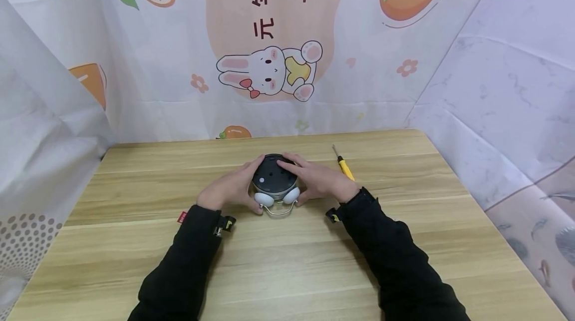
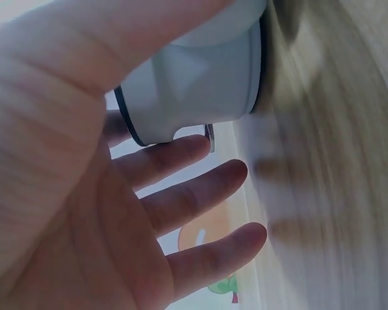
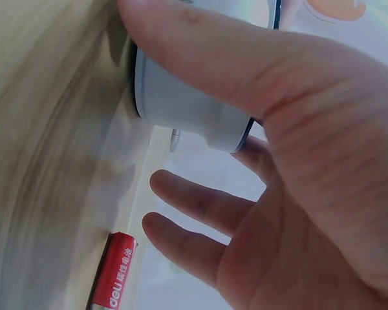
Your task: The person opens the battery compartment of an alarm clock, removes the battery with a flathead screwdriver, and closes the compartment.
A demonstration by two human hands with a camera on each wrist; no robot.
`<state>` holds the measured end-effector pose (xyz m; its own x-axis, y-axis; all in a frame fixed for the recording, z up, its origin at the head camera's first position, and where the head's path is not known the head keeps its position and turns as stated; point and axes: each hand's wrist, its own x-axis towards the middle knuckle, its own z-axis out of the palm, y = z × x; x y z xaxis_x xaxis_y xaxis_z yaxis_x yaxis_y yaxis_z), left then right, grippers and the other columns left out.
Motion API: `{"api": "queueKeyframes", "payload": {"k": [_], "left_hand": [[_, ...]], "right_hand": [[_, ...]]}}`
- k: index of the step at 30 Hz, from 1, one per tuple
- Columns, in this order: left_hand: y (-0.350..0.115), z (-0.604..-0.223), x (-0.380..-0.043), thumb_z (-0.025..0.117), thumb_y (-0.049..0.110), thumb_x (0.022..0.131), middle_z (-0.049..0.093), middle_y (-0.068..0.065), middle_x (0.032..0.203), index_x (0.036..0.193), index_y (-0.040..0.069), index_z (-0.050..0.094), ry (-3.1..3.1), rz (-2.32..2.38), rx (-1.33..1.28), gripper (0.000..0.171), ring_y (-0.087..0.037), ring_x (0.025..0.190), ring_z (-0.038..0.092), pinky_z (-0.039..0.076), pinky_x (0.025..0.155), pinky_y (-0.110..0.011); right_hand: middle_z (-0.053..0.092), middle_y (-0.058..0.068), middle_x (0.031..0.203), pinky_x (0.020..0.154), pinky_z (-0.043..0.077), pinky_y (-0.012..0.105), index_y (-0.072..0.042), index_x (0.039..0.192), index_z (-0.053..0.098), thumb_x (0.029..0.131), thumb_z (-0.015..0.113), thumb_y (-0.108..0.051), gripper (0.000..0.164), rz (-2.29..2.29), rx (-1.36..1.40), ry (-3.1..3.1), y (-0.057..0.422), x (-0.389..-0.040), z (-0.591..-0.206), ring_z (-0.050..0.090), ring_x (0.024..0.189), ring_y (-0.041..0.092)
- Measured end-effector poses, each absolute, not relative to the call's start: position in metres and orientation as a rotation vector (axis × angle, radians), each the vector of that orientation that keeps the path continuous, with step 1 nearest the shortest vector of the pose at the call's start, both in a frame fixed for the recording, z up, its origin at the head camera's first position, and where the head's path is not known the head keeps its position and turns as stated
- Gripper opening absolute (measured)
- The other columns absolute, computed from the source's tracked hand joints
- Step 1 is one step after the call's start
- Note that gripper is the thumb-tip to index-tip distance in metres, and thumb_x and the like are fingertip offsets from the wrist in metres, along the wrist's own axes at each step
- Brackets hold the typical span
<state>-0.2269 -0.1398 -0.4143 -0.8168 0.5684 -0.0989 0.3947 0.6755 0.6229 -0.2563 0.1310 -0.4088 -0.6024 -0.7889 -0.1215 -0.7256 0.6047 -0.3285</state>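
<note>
A twin-bell alarm clock [image 1: 274, 175] lies with its black back up and its two white bells and wire handle [image 1: 279, 212] toward me. My left hand [image 1: 231, 188] grips its left side, thumb at the left bell and index finger by the far rim. In the left wrist view, the other fingers spread out beside the white casing [image 2: 194, 84]. Holding the opposite side is my right hand [image 1: 320, 181], its thumb by the right bell and one finger lying over the black back. Two of its fingers stand off the casing [image 3: 187, 103] in the right wrist view.
A yellow-handled screwdriver [image 1: 345, 165] lies beyond my right hand, shaft pointing away. In the right wrist view, a red battery [image 3: 118, 271] lies on the wooden table [image 1: 278, 271]. A printed curtain [image 1: 170, 61] hangs behind the table.
</note>
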Motion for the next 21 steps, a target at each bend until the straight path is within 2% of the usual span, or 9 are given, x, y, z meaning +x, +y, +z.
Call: {"api": "queueKeyframes", "payload": {"k": [8,14,21], "left_hand": [[-0.1418,-0.4127,-0.2258,0.099,0.039,0.063,0.032,-0.019,0.159,0.164,0.012,0.010,2.593,0.883,0.758,0.137,-0.032,0.144,0.035,0.034,0.113,-0.051],[-0.1428,-0.4125,-0.2258,0.097,0.045,0.064,0.031,-0.017,0.160,0.164,0.016,0.011,2.588,0.853,0.741,0.136,-0.030,0.144,0.035,0.034,0.113,-0.050],[-0.1412,-0.4134,-0.2276,0.097,0.048,0.063,0.031,-0.014,0.160,0.164,0.016,0.011,2.576,0.880,0.781,0.137,-0.028,0.143,0.036,0.035,0.112,-0.048]], "right_hand": [[0.009,0.012,0.169,0.109,0.040,0.043,-0.015,0.163,0.021,0.078,0.088,-0.042,0.112,-0.379,-1.214,2.543,0.1342,-0.2603,-0.4066,0.031,0.147,0.031],[0.011,0.012,0.168,0.112,0.037,0.046,-0.015,0.163,0.023,0.078,0.089,-0.040,0.111,-0.451,-1.220,2.504,0.1389,-0.2628,-0.4064,0.028,0.148,0.031],[0.010,0.006,0.169,0.112,0.036,0.048,-0.020,0.163,0.023,0.080,0.086,-0.045,0.108,-0.500,-1.137,2.477,0.1409,-0.2620,-0.4031,0.028,0.148,0.031]]}}
